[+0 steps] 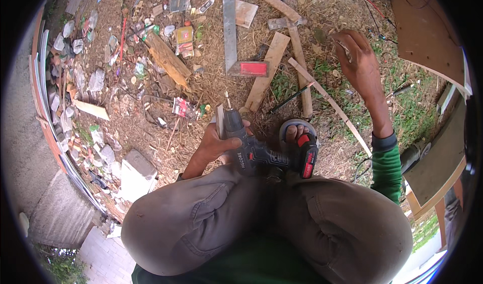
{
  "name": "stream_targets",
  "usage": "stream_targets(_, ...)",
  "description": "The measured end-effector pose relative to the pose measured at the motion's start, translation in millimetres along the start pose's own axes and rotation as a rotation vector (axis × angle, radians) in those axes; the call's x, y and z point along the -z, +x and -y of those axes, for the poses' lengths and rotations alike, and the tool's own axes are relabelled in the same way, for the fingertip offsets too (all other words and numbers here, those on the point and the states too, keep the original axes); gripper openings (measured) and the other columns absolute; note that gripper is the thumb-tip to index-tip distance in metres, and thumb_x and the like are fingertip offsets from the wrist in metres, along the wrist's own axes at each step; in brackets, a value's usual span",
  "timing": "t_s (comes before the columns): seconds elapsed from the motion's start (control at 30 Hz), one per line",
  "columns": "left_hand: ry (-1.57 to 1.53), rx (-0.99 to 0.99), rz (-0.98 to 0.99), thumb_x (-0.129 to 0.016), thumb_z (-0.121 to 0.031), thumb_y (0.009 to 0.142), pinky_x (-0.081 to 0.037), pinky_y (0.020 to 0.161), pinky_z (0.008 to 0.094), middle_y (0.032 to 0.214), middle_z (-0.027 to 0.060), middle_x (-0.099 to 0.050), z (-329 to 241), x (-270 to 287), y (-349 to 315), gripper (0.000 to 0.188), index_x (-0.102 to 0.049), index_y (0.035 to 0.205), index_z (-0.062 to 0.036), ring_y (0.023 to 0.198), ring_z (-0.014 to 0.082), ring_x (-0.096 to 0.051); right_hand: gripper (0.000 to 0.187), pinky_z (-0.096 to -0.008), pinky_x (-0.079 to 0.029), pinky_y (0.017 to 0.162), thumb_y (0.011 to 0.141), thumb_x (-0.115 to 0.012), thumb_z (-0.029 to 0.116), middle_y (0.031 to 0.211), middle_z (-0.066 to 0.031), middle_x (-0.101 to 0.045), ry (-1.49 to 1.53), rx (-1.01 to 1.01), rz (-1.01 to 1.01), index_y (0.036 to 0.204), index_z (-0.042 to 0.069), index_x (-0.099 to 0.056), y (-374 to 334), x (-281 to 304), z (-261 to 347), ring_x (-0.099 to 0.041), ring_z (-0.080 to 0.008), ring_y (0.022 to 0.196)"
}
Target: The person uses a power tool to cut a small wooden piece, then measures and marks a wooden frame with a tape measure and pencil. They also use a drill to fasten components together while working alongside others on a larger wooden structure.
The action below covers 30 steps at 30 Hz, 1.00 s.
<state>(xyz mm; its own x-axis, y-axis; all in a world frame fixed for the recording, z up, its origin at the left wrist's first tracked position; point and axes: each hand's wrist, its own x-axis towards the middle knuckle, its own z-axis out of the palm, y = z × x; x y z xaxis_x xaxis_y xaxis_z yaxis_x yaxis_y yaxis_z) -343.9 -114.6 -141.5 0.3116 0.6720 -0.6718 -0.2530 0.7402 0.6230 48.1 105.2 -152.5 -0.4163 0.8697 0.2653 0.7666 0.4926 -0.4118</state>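
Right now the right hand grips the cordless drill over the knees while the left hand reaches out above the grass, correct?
Not quite: the hands are swapped. In the head view the left hand grips the cordless drill over the knees, and the right hand reaches out above the grass.

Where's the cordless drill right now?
In the head view, the cordless drill sits low and centre, gripped by the left hand above the knees, bit pointing up, just left of the sandalled foot.
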Motion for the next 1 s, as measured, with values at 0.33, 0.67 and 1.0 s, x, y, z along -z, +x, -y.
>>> stream_targets(0.33,-0.204,-0.037,-0.113,-0.101,-0.009,0.067,-0.06,0.104,0.0484,0.116,0.023,-0.077,9.7,17.6,-82.0,0.075,-0.065,0.131,0.0049,0.114,0.0349,-0.076,0.022,-0.0473,-0.057,0.086,0.091,-0.079,-0.001,0.11,-0.0117,-0.072,0.252,0.172,0.224,0.111,0.004,-0.073,-28.4,-24.7,98.9,-0.07,-0.0351,0.1)
stream_targets(0.67,-0.251,-0.174,-0.183,-0.093,0.003,0.069,-0.059,0.103,0.0419,0.114,0.018,-0.08,23.7,9.9,-112.2,0.06,-0.072,0.125,0.0025,0.11,0.0261,-0.077,0.014,-0.0429,-0.049,0.088,0.083,-0.071,0.007,0.098,-0.0104,-0.064,0.2,0.37,0.338,0.097,0.007,-0.072,-28.3,-143.2,180.8,-0.064,-0.0302,0.098)
stream_targets(1.0,-0.225,-0.1,-0.256,-0.092,0.004,0.074,-0.061,0.103,0.0402,0.115,0.0164,-0.08,18.0,0.6,-115.4,0.055,-0.073,0.125,0.0033,0.112,0.0245,-0.077,0.009,-0.0443,-0.051,0.089,0.094,-0.074,0.004,0.101,-0.0086,-0.067,0.619,0.133,0.369,0.101,0.008,-0.07,-25.9,-132.2,187.3,-0.066,-0.0298,0.1)
